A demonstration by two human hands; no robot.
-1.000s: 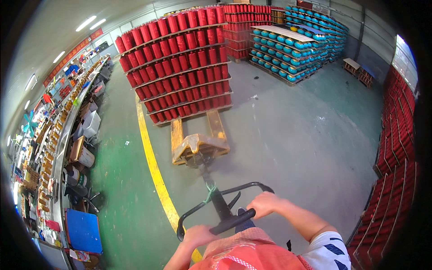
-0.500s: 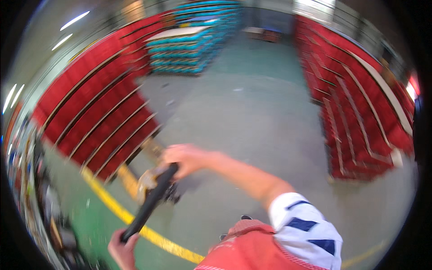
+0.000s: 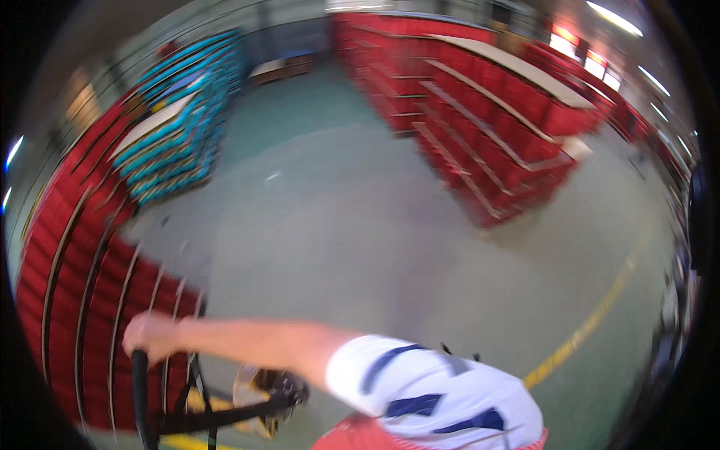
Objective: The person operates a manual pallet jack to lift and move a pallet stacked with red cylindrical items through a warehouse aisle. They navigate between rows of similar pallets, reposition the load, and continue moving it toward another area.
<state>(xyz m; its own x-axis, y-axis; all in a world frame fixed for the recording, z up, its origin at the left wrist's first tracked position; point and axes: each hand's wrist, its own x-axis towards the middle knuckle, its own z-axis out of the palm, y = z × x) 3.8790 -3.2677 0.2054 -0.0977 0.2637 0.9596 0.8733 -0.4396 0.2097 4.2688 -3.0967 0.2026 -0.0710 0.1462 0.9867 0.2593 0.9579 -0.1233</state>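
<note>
My right hand [image 3: 151, 336] is closed around the top of a black loop handle [image 3: 140, 394] at the lower left, with my arm stretched across my body. The handle belongs to a hand pallet truck, whose yellow base [image 3: 251, 391] shows low down beneath my forearm. A tall stack of red goods on thin boards [image 3: 82, 300] stands just beyond the handle on the left. Whether it rests on the truck's forks is hidden. My left hand is out of the picture.
Layered turquoise stacks [image 3: 169, 142] stand at the far left. More red stacks [image 3: 487, 135] with boards between layers fill the back right. A yellow floor line [image 3: 581, 334] curves along the right. A low pallet [image 3: 281, 69] lies at the back.
My view has swung to the right, so the stacks sit further left. The handle and my right hand have shifted to the lower left, and my left hand has left the picture.
</note>
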